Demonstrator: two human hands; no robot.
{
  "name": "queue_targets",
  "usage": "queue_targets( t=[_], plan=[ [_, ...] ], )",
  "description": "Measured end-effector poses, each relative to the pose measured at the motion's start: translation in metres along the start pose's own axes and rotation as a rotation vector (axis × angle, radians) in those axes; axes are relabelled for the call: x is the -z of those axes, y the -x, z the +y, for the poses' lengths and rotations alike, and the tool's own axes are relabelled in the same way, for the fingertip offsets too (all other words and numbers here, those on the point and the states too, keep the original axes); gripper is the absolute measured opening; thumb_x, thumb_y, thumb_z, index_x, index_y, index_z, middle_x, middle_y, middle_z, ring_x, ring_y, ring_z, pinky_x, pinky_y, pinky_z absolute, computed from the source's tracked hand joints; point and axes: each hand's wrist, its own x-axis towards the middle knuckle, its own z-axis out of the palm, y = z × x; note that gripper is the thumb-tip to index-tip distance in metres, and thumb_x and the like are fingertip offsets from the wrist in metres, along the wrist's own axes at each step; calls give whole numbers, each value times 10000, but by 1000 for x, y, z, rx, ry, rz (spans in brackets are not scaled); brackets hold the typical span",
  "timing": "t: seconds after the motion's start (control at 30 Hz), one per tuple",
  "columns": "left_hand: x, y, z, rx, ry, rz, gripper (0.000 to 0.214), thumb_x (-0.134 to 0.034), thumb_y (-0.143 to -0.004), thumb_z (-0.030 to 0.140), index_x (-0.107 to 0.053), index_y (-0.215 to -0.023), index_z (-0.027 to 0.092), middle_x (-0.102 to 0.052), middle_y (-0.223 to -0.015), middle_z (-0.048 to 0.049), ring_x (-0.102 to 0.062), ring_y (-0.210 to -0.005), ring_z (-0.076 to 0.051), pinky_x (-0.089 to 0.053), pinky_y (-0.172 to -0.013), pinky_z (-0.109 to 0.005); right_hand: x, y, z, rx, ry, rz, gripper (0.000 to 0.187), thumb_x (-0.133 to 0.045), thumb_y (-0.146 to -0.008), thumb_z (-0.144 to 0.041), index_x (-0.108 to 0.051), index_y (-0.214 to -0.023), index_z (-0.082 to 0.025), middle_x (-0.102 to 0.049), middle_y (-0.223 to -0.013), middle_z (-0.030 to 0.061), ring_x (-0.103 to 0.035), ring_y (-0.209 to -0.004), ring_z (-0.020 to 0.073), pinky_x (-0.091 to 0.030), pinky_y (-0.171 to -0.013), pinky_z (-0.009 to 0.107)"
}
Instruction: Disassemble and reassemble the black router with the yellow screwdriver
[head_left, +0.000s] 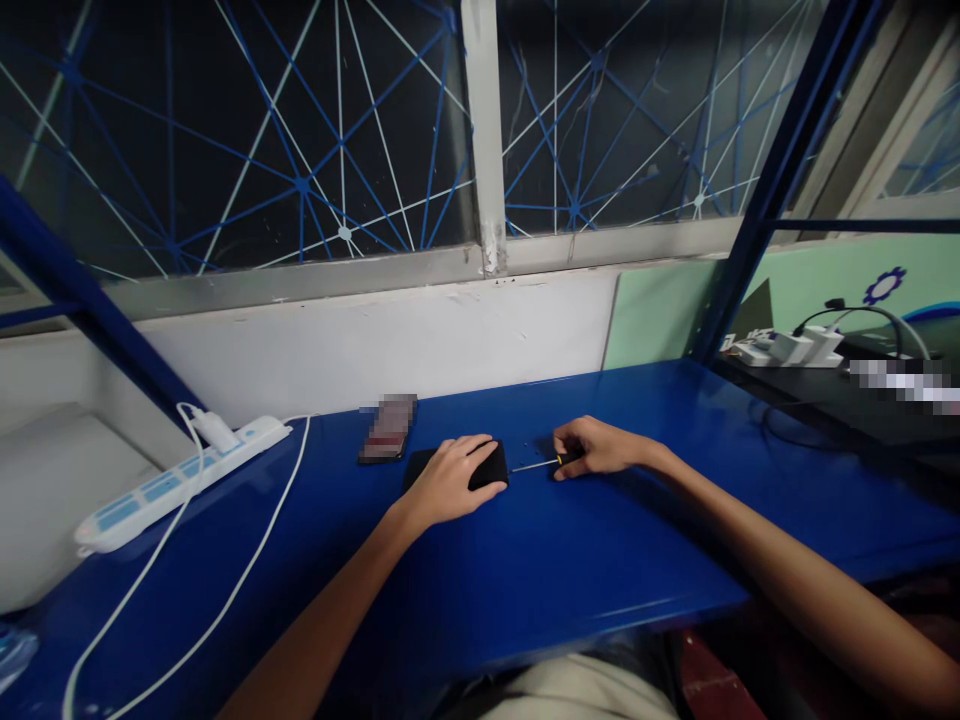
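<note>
My left hand lies over a flat black rectangular box, its fingers across the top and its thumb along the near edge. Much of the box is hidden beneath that hand. In my right hand is a screwdriver with a black and yellow handle, the fingers closed around it. Its thin metal shaft points left, and the tip is at or very near the right end of the box; contact cannot be made out. A few tiny dark bits lie on the blue table just beyond the shaft.
A phone lies behind the box on the blue table. At left stands a white power strip with a plug and a looping white cable. Blue metal posts rise at both sides. More plugs sit far right.
</note>
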Motion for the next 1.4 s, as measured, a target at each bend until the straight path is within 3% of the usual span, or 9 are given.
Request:
queue_targets(
  t=[0.3,0.57,0.8,0.97,1.07,1.23,1.4],
  plan=[
    [-2,0,-1,-10,-5,-1,570,-512,-896,535,-487,-1358,203,-507,-1395,-106,-472,-1262,-295,-376,-1042,-469,5,3,-5,28,20,67,317,-561,-842,-460,-604,-820,-147,-545,-636,-7,-410,-544,104,-287,-521,235],
    [-3,1,-3,-11,8,9,563,-514,-893,536,-489,-1353,211,-512,-1390,-103,-479,-1257,-300,-376,-1038,-480,6,1,1,2,56,27,407,-646,-750,-561,-640,-739,-154,-512,-594,-33,-365,-509,88,-258,-496,234],
    [-1,1,-2,-8,-6,2,563,-512,-891,541,-497,-1346,210,-518,-1384,-105,-483,-1252,-304,-391,-1022,-475,2,1,-4,-33,-24,15,324,-724,-701,-446,-576,-764,-165,-490,-569,-56,-393,-494,84,-274,-486,220],
    [-1,1,-2,-12,-15,4,563,-520,-891,528,-499,-1341,189,-517,-1382,-112,-491,-1242,-303,-389,-1022,-471,0,-1,-2,27,0,1,274,-724,-708,-395,-613,-793,-159,-520,-603,-44,-437,-531,93,-289,-504,217],
    [-1,1,-2,-16,-21,4,559,-518,-894,525,-497,-1341,190,-517,-1382,-114,-488,-1244,-303,-386,-1024,-468,0,-1,-2,41,19,-2,314,-683,-748,-460,-644,-788,-152,-518,-600,-34,-426,-531,94,-282,-503,222],
    [-1,1,-2,-17,-10,12,551,-517,-893,528,-500,-1341,207,-523,-1375,-109,-499,-1232,-305,-389,-1022,-464,4,1,-3,7,-28,-8,478,-439,-904,-538,-638,-750,-132,-528,-594,-2,-422,-519,98,-306,-514,234],
    [-1,1,-3,-17,2,10,565,-505,-895,540,-487,-1356,214,-511,-1389,-108,-488,-1243,-308,-382,-1028,-479,7,2,0,22,-23,-24,448,-489,-883,-530,-654,-770,-130,-516,-596,-8,-398,-513,92,-294,-494,230]
  ],
)
